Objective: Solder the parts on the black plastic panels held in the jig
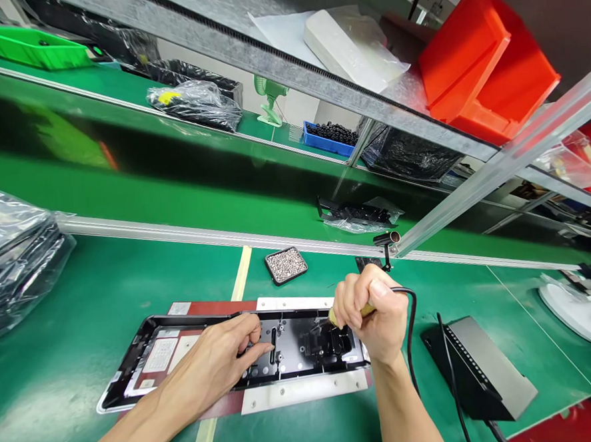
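Observation:
A long black plastic housing lies across a red and white fixture on the green bench. Over its middle, my left hand has its thumb and fingers bent towards each other; what they pinch, if anything, is hidden. My right hand is wrapped round the yellowish handle of a corded tool above the housing's right part. The tool points down and left, and its tip is hard to make out. Behind the housing sits a small black tray of tiny metallic parts.
The tool's black cable hangs at the right of my right wrist. Further right stands a black and grey box with cables. Plastic-wrapped parts are at the left. A metal post and an overhead shelf with a red bin rise behind.

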Demonstrator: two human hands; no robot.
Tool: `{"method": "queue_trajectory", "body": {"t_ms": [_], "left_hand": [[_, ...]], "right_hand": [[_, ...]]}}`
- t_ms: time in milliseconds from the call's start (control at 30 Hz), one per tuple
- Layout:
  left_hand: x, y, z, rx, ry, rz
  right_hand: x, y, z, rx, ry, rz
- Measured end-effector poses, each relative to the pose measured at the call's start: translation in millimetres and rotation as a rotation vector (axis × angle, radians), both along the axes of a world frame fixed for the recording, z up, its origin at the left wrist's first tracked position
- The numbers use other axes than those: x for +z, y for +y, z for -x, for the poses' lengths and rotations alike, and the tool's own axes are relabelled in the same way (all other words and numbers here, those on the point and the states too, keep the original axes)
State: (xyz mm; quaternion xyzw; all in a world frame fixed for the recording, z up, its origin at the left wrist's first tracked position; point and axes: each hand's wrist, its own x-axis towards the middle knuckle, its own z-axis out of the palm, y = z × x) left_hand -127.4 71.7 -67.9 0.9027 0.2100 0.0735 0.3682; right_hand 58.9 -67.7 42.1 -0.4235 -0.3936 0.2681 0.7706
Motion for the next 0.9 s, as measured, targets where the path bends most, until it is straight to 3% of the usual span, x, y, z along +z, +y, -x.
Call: {"method": "queue_trajectory", "body": {"t_ms": [167, 367, 900], "left_hand": [[-1.2, -0.2, 1.1, -0.003, 0.006, -0.01], [-7.3, 0.2, 3.5, 0.005, 0.018, -0.042], [-10.0, 0.6, 4.7, -0.003, -0.021, -0.078]], "right_hand": [[6.4, -1.2, 0.6, -0.176, -0.015, -0.012], [21.4, -8.7, 0.3, -0.29, -0.039, -0.117], [24.2, -10.0, -0.6, -0.319, -0.011, -0.075]]}}
